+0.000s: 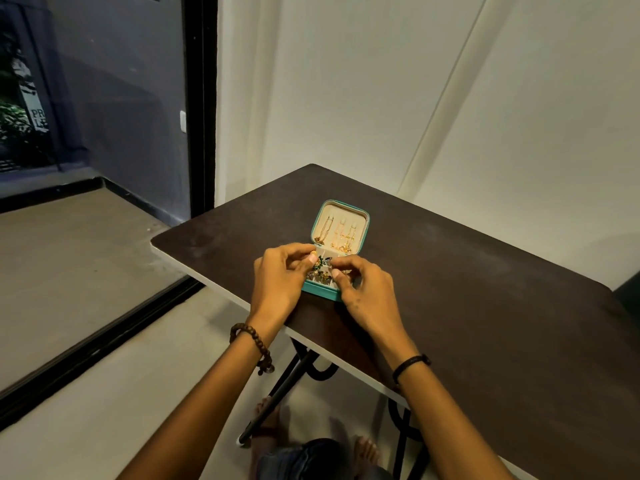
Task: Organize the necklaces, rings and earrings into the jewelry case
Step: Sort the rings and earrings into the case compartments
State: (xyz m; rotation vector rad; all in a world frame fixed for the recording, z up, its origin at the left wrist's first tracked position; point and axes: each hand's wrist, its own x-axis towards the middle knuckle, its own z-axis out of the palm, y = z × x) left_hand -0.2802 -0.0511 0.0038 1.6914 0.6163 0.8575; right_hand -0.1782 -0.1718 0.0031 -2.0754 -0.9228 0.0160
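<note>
Since necklaces (341,235) already hung in its lid, the open jewelry case (321,292), toward the worktop's (485,289) 9 o'clock side, looked mid earring-sorting, I'd guess. Left hand (280,277) at its 8 pinched a tiny gold piece (313,253). Right hand (367,294) at 5 was curled, couldn't tell on what. Next up: a careful compartment drop.

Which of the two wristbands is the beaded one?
The brown bracelet on the left wrist, strung with round beads. The band on the right wrist is a thin, plain black cord.
</note>
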